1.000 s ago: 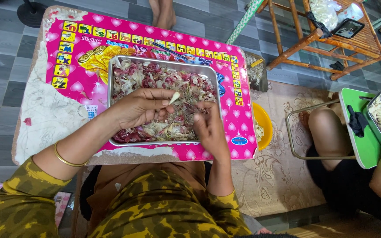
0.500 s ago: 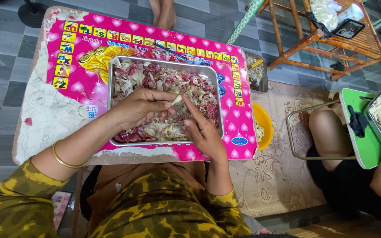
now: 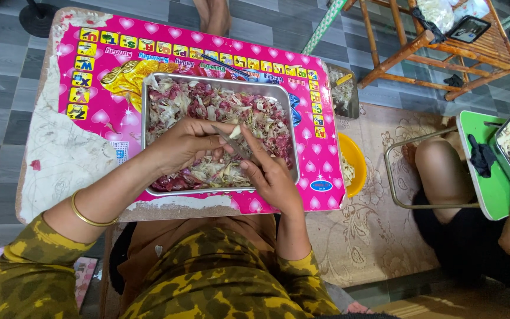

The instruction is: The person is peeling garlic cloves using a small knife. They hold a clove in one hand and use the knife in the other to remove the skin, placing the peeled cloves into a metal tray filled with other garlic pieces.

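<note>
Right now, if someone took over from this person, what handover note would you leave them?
Left hand: over the metal tray, pinching a small pale clove at the fingertips.
Right hand: holds a small knife, blade pointing at the clove.
The tray sits on the pink tabletop and is heaped with reddish and pale peelings.
A yellow bowl stands on the floor to the right of the table, with pale pieces in it.
Done: a large pile of peelings has built up in the tray.
Left: the clove in hand is not yet finished; I cannot tell how many unpeeled ones remain among the skins.
</note>
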